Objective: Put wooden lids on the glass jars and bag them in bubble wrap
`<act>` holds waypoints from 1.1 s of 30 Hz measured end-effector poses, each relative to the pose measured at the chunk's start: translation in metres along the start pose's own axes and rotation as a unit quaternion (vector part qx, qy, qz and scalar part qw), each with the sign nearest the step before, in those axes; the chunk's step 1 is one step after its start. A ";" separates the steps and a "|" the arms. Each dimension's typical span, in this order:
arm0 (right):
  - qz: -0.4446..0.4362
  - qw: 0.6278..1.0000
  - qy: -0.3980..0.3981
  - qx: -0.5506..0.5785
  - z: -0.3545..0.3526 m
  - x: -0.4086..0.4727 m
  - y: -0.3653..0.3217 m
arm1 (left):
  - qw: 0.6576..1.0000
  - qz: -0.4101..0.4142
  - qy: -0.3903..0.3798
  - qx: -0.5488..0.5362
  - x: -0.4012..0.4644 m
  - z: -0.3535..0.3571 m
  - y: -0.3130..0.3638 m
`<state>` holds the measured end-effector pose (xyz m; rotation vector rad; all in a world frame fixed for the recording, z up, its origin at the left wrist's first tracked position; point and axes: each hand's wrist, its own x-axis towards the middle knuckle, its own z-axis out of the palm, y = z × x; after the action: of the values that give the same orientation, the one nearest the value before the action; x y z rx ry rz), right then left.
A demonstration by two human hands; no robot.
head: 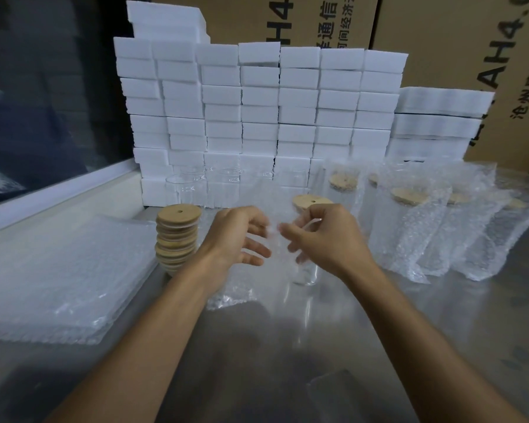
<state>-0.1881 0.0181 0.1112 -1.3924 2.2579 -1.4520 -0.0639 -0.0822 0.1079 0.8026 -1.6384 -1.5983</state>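
Between my hands hangs a bubble wrap bag (242, 285), its lower end resting on the steel table. My left hand (237, 236) pinches one side of its mouth and my right hand (321, 236) pinches the other. Right behind my right hand stands a glass jar (307, 273) with a wooden lid (310, 200) on it. A stack of wooden lids (177, 236) stands left of my left hand. Several open glass jars (196, 187) wait at the back. To the right stand several lidded jars in bubble wrap bags (409, 227).
A flat pile of bubble wrap bags (61, 276) lies at the left. A wall of white foam blocks (257, 111) rises behind the jars, with cardboard boxes (458, 41) beyond. The steel table (272, 361) stretches toward me.
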 end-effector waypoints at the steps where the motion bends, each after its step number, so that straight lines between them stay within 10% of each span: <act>1: -0.007 1.000 -0.008 -0.006 0.002 -0.002 -0.001 | 1.000 -0.009 -0.024 -0.005 -0.002 0.003 0.001; 11: 0.001 1.000 0.006 -0.010 0.005 -0.001 0.002 | 0.993 0.036 0.063 0.096 -0.001 0.004 0.000; 19: -0.069 0.965 0.250 0.043 -0.001 0.005 0.011 | 0.979 0.094 0.143 0.108 0.004 -0.007 -0.004; 27: 0.063 0.992 0.028 0.106 0.023 0.012 0.074 | 0.979 0.101 0.112 0.140 0.005 -0.002 -0.014; 33: 0.086 0.993 0.025 0.082 0.026 0.014 0.090 | 0.976 0.096 0.109 0.160 0.002 0.008 -0.025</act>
<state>-0.2390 0.0009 0.0333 -1.0969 2.1686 -1.5903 -0.0730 -0.0806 0.0835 0.9143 -1.7750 -1.0861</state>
